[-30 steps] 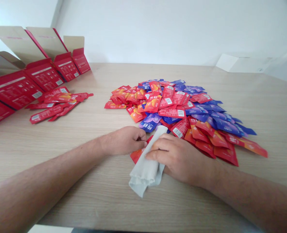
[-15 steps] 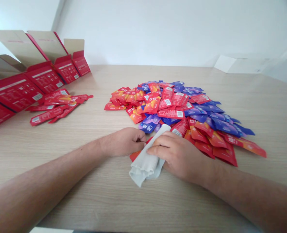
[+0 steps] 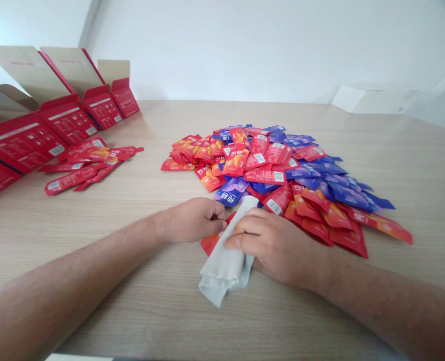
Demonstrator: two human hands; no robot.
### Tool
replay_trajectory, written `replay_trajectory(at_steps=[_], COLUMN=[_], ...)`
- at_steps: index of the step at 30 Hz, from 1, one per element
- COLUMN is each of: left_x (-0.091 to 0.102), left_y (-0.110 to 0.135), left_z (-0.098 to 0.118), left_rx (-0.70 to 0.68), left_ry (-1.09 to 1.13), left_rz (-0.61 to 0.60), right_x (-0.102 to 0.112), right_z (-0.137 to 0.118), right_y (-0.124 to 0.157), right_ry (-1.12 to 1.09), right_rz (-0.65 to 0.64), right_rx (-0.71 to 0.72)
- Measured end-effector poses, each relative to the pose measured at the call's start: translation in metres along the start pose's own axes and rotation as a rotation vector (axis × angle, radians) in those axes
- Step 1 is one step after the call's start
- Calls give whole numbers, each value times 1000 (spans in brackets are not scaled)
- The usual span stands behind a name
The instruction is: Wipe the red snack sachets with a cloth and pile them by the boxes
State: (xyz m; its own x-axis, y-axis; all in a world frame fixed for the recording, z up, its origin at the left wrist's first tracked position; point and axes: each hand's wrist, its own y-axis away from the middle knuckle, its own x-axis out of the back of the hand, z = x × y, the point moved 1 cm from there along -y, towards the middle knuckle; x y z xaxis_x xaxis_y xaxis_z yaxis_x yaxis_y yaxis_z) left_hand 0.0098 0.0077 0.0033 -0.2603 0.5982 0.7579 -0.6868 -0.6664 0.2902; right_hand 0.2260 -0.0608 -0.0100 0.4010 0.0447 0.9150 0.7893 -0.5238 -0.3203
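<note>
A folded pale cloth (image 3: 222,265) is held down on the wooden tabletop (image 3: 105,306) by the right hand (image 3: 275,245), its fingers curled over the fold. The curled left hand (image 3: 194,219) is kept just beside it (whether the red sachet (image 3: 211,244) beneath is gripped cannot be told), near the sachet heap (image 3: 282,175) on the far side.

The left hand (image 3: 194,219) was curled by a red packet (image 3: 210,244) that poked out from under a gray cloth (image 3: 224,265). The right hand (image 3: 275,248) lay on the cloth. Just past them sat a big pile of red and blue packets (image 3: 267,170) on the wood counter (image 3: 132,311). More red packets (image 3: 75,178) lay near open red boxes (image 3: 22,143).
</note>
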Motion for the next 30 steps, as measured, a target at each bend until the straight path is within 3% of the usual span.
replay_trajectory(at_steps=[4,9,14,19,24,30], left_x=[-2,0,1,2,0,1], left_y=[1,2,2,0,0,-1], left_z=[0,2,1,0,-1,-2], left_rx=[14,-13,6,-17,-4,-8], left_ry=[14,2,9,-9,-3,-9], left_rz=[-18,-1,-18,6,-10,-3], right_x=[0,0,2,3,2,4], right_z=[1,-3,-2,-6,-2,-7], right_y=[0,-1,-1,-4,-2,-3], right_ry=[8,9,25,21,21,23], right_rz=[56,-13,51,-43,49,-49], right_rx=[-90,23,-93,34,-76,18])
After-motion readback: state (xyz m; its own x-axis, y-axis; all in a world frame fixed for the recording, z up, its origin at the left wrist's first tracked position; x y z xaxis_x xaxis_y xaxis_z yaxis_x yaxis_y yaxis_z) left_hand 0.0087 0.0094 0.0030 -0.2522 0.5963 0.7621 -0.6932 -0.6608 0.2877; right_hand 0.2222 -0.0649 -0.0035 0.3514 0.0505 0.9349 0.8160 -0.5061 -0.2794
